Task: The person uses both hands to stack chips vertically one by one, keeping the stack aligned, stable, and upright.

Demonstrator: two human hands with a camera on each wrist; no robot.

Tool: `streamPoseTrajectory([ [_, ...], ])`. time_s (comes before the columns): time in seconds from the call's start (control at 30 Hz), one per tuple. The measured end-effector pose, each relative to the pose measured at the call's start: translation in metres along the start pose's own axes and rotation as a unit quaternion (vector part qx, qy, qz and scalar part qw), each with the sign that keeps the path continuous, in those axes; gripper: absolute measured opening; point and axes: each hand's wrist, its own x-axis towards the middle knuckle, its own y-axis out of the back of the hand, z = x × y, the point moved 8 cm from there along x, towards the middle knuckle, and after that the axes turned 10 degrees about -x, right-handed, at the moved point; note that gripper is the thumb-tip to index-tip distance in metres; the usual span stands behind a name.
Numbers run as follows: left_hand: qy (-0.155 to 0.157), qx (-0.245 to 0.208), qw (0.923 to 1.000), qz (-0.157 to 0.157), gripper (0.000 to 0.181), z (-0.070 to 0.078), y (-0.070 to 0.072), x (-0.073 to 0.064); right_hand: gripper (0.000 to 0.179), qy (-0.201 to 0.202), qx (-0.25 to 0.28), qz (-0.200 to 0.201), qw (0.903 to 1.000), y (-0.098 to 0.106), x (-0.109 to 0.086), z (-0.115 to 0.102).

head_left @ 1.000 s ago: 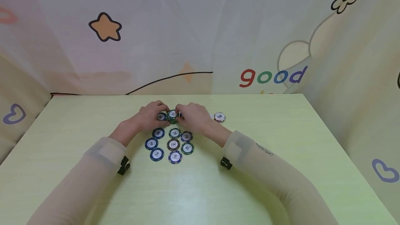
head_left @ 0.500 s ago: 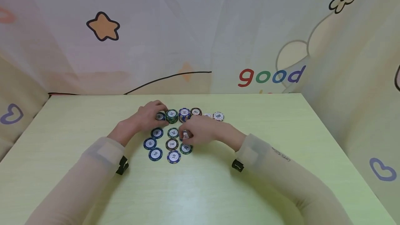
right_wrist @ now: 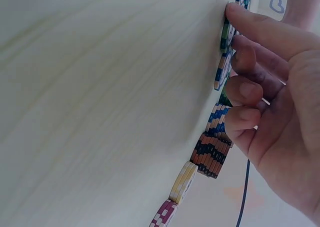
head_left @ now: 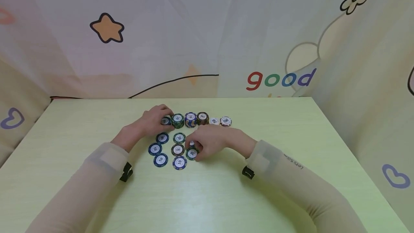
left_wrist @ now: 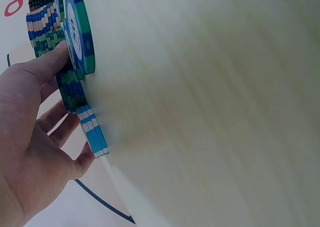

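Observation:
Near the table's back edge, my left hand curls its thumb and fingers round a short stack of dark blue poker chips. In the left wrist view, dark blue-green chips show between thumb and fingers, beside a light-blue and white stack. My right hand is over the front cluster, its thumb and forefinger at the edges of a flat green "20" poker chip. Its other fingers are folded in. A purple-blue chip behind it is partly hidden by the hand.
Along the back row stand a green stack, a blue stack, a brown stack, and low white and maroon-white chips. Several flat chips lie in front, including a blue "50" and a brown "100".
My right hand has come from the back-row stacks toward the front cluster, first to the purple-blue chip, then to the green "20" chip. My left hand has stayed at its stack.

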Motion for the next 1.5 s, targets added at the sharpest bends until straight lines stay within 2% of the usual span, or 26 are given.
streamPoseTrajectory([
  [0.5, 0.003, -0.008, 1.0, 0.001, 0.045, 0.001, 0.005, -0.003, 0.032, 0.014, -0.021, 0.009, 0.9996, -0.001, 0.0, -0.004],
  [0.73, -0.002, -0.006, 1.0, 0.001, 0.045, 0.001, 0.003, 0.0, 0.034, 0.011, -0.042, 0.04, 0.9983, 0.008, 0.001, -0.005],
  [0.9, -0.003, -0.005, 1.0, 0.002, 0.045, 0.001, 0.004, 0.0, 0.038, -0.019, -0.061, 0.067, 0.9957, 0.016, 0.006, 0.001],
  [1.1, -0.003, -0.008, 1.0, 0.002, 0.045, 0.0, 0.002, 0.0, 0.041, -0.074, -0.083, 0.108, 0.9879, 0.025, 0.014, 0.011],
  [1.3, -0.003, -0.011, 0.9999, 0.004, 0.044, 0.0, 0.0, 0.002, 0.044, -0.119, -0.062, 0.117, 0.984, 0.031, 0.022, 0.021],
  [1.5, -0.005, -0.008, 0.9999, 0.007, 0.041, 0.001, 0.0, 0.001, 0.043, -0.143, -0.057, 0.131, 0.9793, 0.033, 0.03, 0.027],
])
